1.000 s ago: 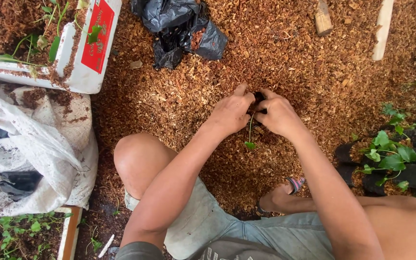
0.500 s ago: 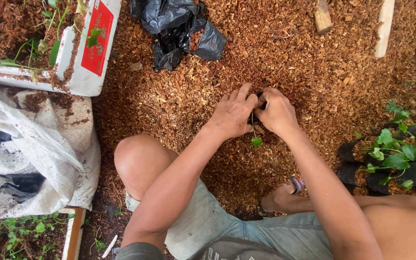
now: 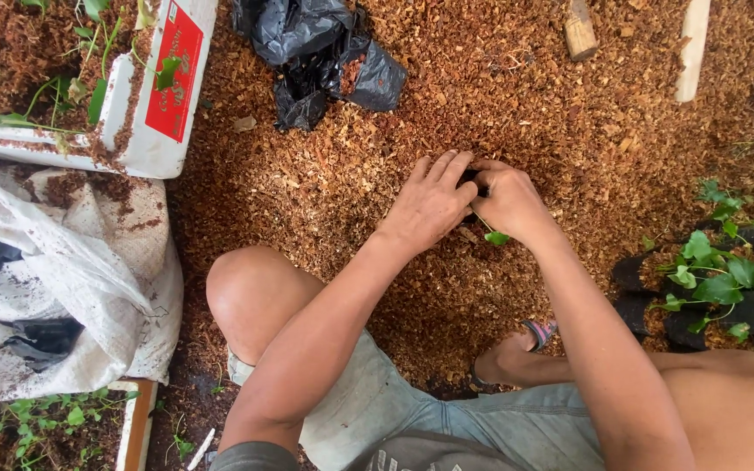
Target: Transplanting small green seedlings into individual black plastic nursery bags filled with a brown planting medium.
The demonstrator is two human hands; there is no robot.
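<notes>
Hands met over a small black seedling bag (image 3: 475, 185) set in the coarse, reddish-brown wood mulch (image 3: 517, 96) that covered the ground; the left hand (image 3: 429, 205) lay with its fingers spread and slightly curled, fingertips touching the bag's rim; the right hand (image 3: 508, 201) was closed, its fingers pinched on the far edge of the same bag, so little of the soft dark plastic showed between them; a thin stem with one small green leaf (image 3: 496, 237) poked out just below the right hand, though whether it stood in the bag I could not tell. Well above the bag lay a crumpled heap of glossy black plastic bags (image 3: 316, 52), wrinkled and limp; to the upper left of the bag sat a white foam box (image 3: 146, 144), blocky, with a red label on its side, filled with crumbly brown soil and thin green shoots; left of the bag slumped a dirty white woven sack (image 3: 71, 288), creased and soil-stained. To the right of the bag stood a cluster of filled black bags with leafy green seedlings (image 3: 709, 279), close together; above the bag and to its right lay a pale wooden strip (image 3: 693, 48) and a short wooden block (image 3: 579, 28).
</notes>
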